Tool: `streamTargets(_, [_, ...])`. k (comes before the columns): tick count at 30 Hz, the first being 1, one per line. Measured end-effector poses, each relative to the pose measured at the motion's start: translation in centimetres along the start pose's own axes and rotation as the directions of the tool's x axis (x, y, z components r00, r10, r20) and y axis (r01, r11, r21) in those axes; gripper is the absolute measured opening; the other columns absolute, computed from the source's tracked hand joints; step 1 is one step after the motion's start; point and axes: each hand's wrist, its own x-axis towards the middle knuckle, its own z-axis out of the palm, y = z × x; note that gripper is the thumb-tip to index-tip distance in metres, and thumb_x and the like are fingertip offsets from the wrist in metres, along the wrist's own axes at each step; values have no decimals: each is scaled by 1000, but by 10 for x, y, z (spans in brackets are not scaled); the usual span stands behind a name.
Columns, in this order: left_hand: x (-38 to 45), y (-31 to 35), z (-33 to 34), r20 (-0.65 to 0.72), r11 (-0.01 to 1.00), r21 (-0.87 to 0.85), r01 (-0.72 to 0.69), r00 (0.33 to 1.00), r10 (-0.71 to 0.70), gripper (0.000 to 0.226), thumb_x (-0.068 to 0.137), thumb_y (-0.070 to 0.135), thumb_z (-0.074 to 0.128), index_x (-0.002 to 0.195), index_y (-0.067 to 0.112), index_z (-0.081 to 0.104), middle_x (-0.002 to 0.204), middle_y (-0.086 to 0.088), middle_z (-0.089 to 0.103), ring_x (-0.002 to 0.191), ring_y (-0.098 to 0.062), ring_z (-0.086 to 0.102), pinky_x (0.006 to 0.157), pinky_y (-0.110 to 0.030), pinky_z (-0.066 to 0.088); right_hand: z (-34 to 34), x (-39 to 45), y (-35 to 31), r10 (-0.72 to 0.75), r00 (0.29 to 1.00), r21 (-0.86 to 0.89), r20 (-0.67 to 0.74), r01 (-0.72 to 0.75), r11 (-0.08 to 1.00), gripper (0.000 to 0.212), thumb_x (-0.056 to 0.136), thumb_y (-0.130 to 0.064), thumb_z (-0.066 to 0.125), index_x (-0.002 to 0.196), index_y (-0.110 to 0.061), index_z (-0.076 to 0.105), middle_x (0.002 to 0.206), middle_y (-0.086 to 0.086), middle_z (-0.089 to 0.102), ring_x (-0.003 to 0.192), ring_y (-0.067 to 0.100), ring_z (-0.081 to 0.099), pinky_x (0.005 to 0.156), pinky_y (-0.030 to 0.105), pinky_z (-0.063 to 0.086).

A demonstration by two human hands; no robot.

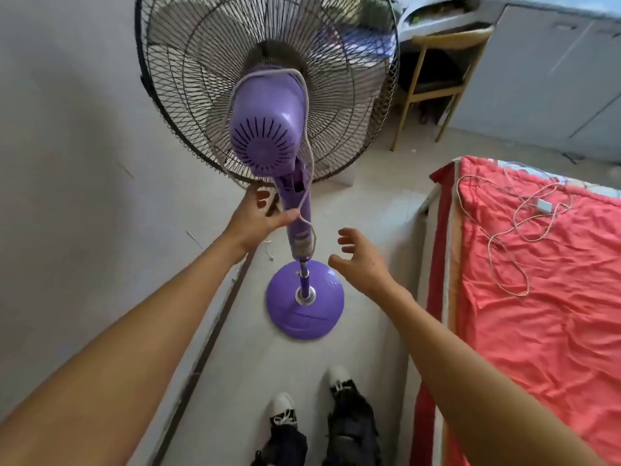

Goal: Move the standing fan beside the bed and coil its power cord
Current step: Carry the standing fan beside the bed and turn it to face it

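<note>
A purple standing fan [268, 129] with a black wire cage stands on its round purple base [304, 322] on the floor between the wall and the bed [537, 297]. Its pale power cord [307, 105] is looped over the motor housing and runs down the pole, where more of it is wrapped just above the base. My left hand [258, 216] is at the pole below the motor, thumb pressed on the cord there. My right hand [356, 260] hovers to the right of the pole, fingers spread, holding nothing.
A grey wall [67, 163] rises on the left. The bed has a red cover, with a white charger and thin cable [541, 206] lying on it. A wooden chair [437, 79] and grey cabinets [554, 68] stand beyond. My two feet [322, 408] are below.
</note>
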Motion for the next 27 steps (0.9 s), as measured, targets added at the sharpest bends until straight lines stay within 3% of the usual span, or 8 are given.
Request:
streamTargets(4, [40,12,29,-163,997,73,0,987,12,71,57,49,86,117,21,60,112,9,69,106,-2,63,89,-20,50,3,54,13,13,997,-37,77,-11,999,67,79,-21,77,138,-12,47,129,6,59,114,19,57,87,26,45])
streamTargets(7, [57,24,43,-389,989,147,-2,919,60,41,58,49,87,90,31,67,82,28,68,79,18,60,68,3,41,11,94,15,-27,987,-72,156,39,997,74,77,-19,80,141,-8,44,138,10,54,122,24,55,96,32,46])
streamTargets(9, [61,25,49,-434,986,165,-35,895,104,32,61,41,87,82,39,63,76,38,62,76,26,56,68,6,36,16,115,19,-73,970,-99,231,98,990,79,76,-19,81,143,-8,41,143,11,50,115,25,59,87,31,49])
streamTargets(11, [64,29,47,-444,986,167,-31,890,103,33,62,38,86,81,44,60,79,41,61,80,26,55,71,6,36,20,134,23,-115,950,-106,290,152,983,80,77,-19,81,145,-9,39,145,11,48,107,24,61,77,24,44])
streamTargets(14, [63,26,33,-404,984,179,17,913,58,35,64,38,86,88,47,63,91,35,66,90,22,57,80,2,39,28,150,22,-183,917,-98,354,231,968,78,76,-21,81,143,-12,42,140,11,54,120,28,56,89,26,42])
streamTargets(17, [61,23,22,-401,984,162,75,916,-4,51,59,50,84,104,35,65,110,22,65,100,15,57,89,-2,40,41,162,14,-223,877,-71,426,279,958,74,73,-21,84,137,-14,48,125,8,64,108,29,62,80,24,42])
streamTargets(20, [59,21,10,-435,978,185,99,901,-9,56,62,46,84,110,41,55,108,32,55,93,34,45,77,10,31,61,167,4,-270,861,-23,430,310,951,73,66,-21,88,129,-13,51,105,6,66,91,30,62,67,19,35])
streamTargets(27, [49,23,1,-459,984,90,151,883,-93,50,47,52,83,92,47,61,104,31,62,92,25,54,78,3,39,77,170,-4,-355,840,35,411,375,926,64,59,-14,89,112,-7,52,88,6,68,74,32,60,63,36,49])
